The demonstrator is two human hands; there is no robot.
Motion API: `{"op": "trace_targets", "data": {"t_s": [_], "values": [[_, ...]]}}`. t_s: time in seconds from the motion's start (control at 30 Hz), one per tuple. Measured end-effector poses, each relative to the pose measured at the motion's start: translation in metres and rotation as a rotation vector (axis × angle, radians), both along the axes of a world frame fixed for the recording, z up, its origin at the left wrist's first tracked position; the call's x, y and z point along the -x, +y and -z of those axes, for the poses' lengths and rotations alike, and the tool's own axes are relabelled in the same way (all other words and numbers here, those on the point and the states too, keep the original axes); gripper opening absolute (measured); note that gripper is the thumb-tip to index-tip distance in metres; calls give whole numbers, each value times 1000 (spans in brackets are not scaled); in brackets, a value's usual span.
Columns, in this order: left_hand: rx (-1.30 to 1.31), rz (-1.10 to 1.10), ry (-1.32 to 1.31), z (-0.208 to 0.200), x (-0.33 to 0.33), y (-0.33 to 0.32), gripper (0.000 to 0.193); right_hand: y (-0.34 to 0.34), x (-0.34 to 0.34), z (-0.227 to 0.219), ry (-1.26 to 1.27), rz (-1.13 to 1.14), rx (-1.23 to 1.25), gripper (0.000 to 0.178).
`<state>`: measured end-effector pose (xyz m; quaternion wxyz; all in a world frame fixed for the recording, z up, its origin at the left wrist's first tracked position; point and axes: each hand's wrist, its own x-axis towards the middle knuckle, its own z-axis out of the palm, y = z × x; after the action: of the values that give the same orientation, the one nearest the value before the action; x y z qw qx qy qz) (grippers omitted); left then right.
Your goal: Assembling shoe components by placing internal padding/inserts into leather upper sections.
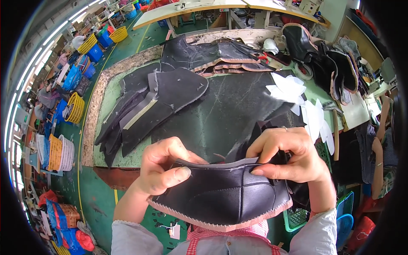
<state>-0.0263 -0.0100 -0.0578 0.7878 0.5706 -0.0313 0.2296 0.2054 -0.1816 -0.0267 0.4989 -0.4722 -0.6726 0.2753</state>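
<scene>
A black leather boot upper (225, 193) with zigzag stitching along its pale pink lower edge is held up close in front of me. My left hand (163, 168) pinches the left end of its top edge, the thumb on the outer leather and the fingers behind. At the right part of the same edge, my right hand (289, 155) grips between thumb and fingers. A grey lining layer shows along the top. Beyond my hands lies a dark worn mat (212, 110) on the table. Dark grey cut pieces (178, 91) are piled on the left.
More black uppers (212, 53) are stacked at the table's back. White cut sheets (287, 88) lie at right, beside a hammer (336, 136). Black boot parts (299, 42) stand at the back right. A green basket (295, 219) is below my right arm. Another person's arm (377, 157) shows far right.
</scene>
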Motion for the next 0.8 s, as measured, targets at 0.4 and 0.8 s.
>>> {"op": "trace_targets", "data": {"t_s": [0.4,0.8], "values": [[-1166,36,118,-54,-36,6,30,-14,1,-22,-449,100,196,26],[-1019,263,169,-45,-38,25,37,-33,-22,-21,-417,26,213,22]]}}
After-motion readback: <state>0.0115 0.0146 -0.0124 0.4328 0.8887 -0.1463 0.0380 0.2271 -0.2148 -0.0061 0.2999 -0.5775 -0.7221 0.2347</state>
